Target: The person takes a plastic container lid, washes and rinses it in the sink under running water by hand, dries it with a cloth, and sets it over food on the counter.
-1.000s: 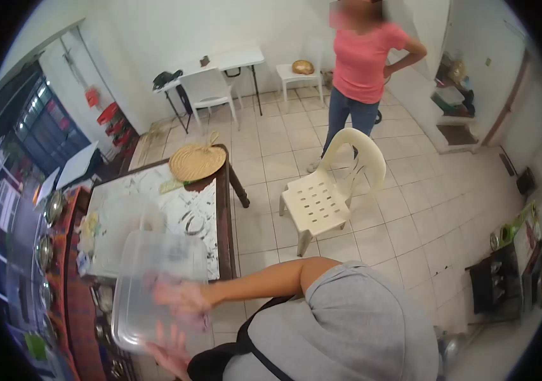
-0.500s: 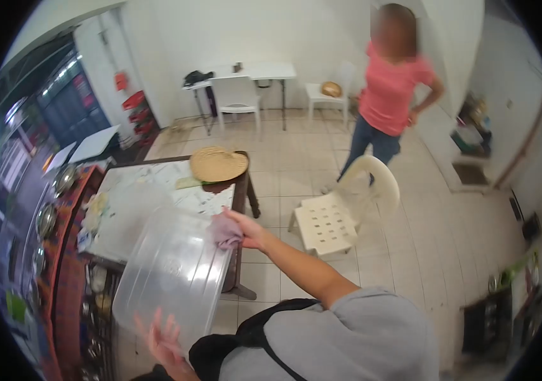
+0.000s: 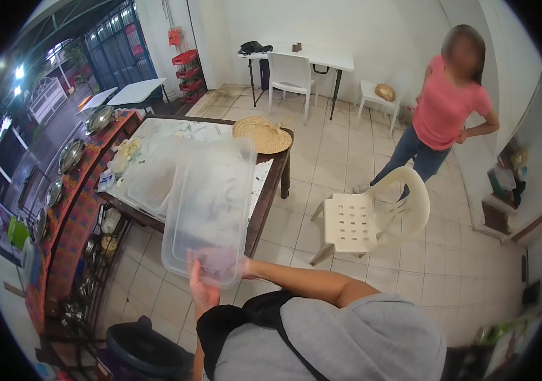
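A large clear plastic lid [image 3: 211, 190] is held tilted in front of me, its far end over the table. My left hand [image 3: 204, 287] is closed on its near edge, at the lower left corner. My right hand [image 3: 245, 267] is at the near right corner, partly behind the lid. A mauve cloth [image 3: 219, 259] is bunched in that hand and shows blurred through the plastic. Beyond the lid, another clear plastic piece [image 3: 150, 187] lies on the table [image 3: 270, 190], with a woven fan [image 3: 261, 134] at the far right corner.
A cream plastic chair [image 3: 350, 222] stands right of the table. A person in a pink shirt [image 3: 452, 105] stands behind it. Left, a shelf with patterned cloth [image 3: 77, 235] carries metal dishes [image 3: 71, 155]. A dark bin [image 3: 147, 346] is at lower left. White table [image 3: 334, 60] at the back.
The lid has turned and moved right, with its near edge now at both hands. My left hand went from spread fingers to a grip. The right hand with the cloth moved down toward me.
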Demonstrator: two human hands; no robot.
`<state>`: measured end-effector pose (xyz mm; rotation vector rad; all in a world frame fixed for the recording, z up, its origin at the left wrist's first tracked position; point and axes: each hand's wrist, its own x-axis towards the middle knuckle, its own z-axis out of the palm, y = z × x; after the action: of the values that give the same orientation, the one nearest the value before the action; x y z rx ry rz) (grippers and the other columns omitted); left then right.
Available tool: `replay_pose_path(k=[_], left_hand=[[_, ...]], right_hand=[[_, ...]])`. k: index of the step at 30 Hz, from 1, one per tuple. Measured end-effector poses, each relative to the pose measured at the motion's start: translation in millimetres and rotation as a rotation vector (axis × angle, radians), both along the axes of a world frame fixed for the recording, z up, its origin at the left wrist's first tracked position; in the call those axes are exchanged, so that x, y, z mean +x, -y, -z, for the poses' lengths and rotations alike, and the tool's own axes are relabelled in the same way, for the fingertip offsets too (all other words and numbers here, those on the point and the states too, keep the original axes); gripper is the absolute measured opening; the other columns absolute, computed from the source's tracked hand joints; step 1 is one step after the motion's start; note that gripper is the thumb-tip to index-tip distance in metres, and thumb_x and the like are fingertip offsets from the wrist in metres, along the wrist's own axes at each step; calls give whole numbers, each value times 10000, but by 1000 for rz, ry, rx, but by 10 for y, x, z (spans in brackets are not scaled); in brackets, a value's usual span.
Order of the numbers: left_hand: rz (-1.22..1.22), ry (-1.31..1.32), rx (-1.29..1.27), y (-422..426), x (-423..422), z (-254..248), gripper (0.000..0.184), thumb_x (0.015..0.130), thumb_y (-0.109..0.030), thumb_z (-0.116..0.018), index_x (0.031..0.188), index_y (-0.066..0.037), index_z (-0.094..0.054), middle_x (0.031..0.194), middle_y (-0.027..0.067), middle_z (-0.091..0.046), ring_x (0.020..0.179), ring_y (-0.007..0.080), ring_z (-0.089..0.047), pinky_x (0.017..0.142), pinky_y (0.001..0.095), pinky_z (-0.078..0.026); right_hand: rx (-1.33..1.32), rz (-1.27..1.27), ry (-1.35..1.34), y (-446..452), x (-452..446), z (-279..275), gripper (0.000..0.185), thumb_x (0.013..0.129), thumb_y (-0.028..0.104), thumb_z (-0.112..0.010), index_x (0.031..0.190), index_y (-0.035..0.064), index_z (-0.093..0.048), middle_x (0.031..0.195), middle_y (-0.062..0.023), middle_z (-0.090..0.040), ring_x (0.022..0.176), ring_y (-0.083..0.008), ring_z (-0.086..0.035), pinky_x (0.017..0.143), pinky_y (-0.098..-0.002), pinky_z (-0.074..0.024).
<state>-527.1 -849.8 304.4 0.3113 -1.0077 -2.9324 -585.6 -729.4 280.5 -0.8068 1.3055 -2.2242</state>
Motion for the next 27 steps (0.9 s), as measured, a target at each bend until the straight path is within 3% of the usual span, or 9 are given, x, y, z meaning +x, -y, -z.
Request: replay_pose_path(k=[2,6,9,11,12,14,20,24,27], left_hand=[[-28,-6,-74,135,49,164,465,953,-203,-450,1399,-104,-364,1305,125,-490,1199,247,-475,1020,411,-371],[0,158,60,522,118,450,468,936,-204,-463,1385,-111,-369,1290,131,-497,1157,261,-501,961,415,-424],[-87,181,18,775,332,336,484,922,-189,-469,1391,-151,-357,1309,144,-474,1106,292,-518,915,406,-456],[-179,181,-86,880,521,208,499,914,-181,-473,1396,-175,-348,1322,151,-459,1080,308,-524,891,399,-469],[-228,149,-80,896,586,141,504,907,-178,-477,1395,-188,-350,1335,148,-448,1062,312,-526,874,393,-476],[-324,124,-74,986,799,121,510,901,-176,-481,1393,-201,-352,1347,145,-436,1045,316,-529,856,387,-482],[-426,130,-61,1007,1228,62,512,896,-186,-498,1388,-191,-356,1313,153,-462,1009,315,-545,831,396,-492],[-507,237,-132,909,1427,28,506,893,-190,-506,1378,-180,-365,1294,174,-474,993,317,-553,841,403,-487],[-557,249,-157,947,1489,123,511,893,-201,-512,1381,-173,-361,1289,183,-479,1016,321,-551,838,408,-487]], right_hand=[[689,144,-909,54,-147,343,429,773,154,-641,1190,99,-555,1151,-74,-585,1029,-190,-574,877,-319,-483],[687,-174,-681,-169,-357,225,351,756,185,-634,1086,66,-602,1051,-114,-612,974,-277,-598,847,-354,-492],[837,86,-1361,-191,-815,575,350,755,285,-642,1030,68,-627,958,-119,-644,875,-258,-623,798,-353,-506],[936,126,-932,-78,-1024,643,376,781,326,-627,1052,65,-623,976,-124,-646,888,-232,-626,799,-345,-502],[976,78,-386,-74,-1174,601,385,798,339,-615,1067,64,-623,1018,-125,-642,920,-222,-623,818,-343,-494],[959,222,-220,-81,-1443,590,542,742,473,-626,1150,116,-629,1238,-111,-570,1153,-348,-506,1005,-377,-389],[894,813,-522,-122,-1460,311,655,742,476,-686,1215,41,-560,1109,-177,-633,1068,-298,-594,933,-363,-447],[322,-53,-89,-115,-725,-1343,344,879,207,-630,1156,12,-570,980,-102,-650,880,-153,-624,769,-275,-492],[-119,-263,-494,-197,-180,-2159,184,847,83,-617,1004,-12,-631,917,-114,-662,825,-193,-641,731,-297,-500]])
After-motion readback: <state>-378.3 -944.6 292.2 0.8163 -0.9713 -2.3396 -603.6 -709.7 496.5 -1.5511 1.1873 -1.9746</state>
